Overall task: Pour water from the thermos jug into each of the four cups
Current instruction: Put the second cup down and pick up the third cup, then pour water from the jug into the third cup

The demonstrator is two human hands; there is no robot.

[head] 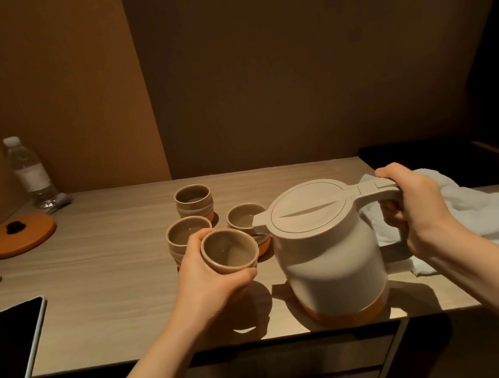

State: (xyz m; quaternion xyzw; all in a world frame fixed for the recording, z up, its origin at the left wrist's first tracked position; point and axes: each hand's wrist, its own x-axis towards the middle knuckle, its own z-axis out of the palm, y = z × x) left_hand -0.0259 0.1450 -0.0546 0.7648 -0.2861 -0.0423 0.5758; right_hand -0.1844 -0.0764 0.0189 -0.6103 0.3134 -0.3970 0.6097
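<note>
Head view: my left hand (205,278) fingers grip one cup (229,251) raised beside the spout, while right hand (416,207) fingers clasp the thermos jug (333,260) handle, jug near the counter (108,278) front edge, for controlled pouring.

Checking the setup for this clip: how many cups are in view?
4: one held in the left hand, tilted; one just behind it; one by the jug spout; one farthest back. None seem hidden.
</note>
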